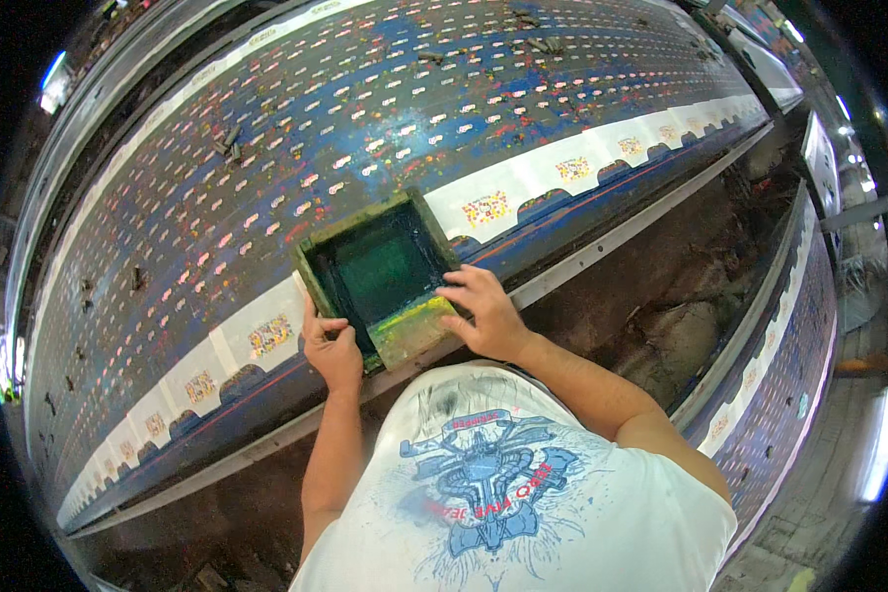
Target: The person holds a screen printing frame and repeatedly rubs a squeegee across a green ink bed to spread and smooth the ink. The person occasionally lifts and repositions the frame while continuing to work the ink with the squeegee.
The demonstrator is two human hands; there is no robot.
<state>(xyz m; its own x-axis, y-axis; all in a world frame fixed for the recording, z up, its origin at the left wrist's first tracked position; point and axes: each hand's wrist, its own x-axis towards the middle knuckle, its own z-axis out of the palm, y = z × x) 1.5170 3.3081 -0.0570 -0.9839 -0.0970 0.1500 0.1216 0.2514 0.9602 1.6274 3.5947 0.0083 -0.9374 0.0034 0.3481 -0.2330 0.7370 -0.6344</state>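
Note:
A small wooden screen-printing frame (419, 331) stained green and yellow rests tilted across the near edge of the long printing table. Its inside is dark, with a greenish mesh at the bottom. My left hand (333, 347) holds the frame at its near left corner, the fingers bent against the side. At the right side, my right hand (485, 314) grips the rim, the fingertips reaching over the edge. Beneath the frame lies a white strip (533, 180) of fabric with colourful printed patches. Part of that strip is hidden by the frame.
The long dark table (266, 187) carries rows of small printed shapes and paint stains. Small dark pieces (229, 143) lie scattered on it. A metal rail (602, 259) runs along its near edge. Another printed table (770, 424) stands to the right, past a brown stained gap.

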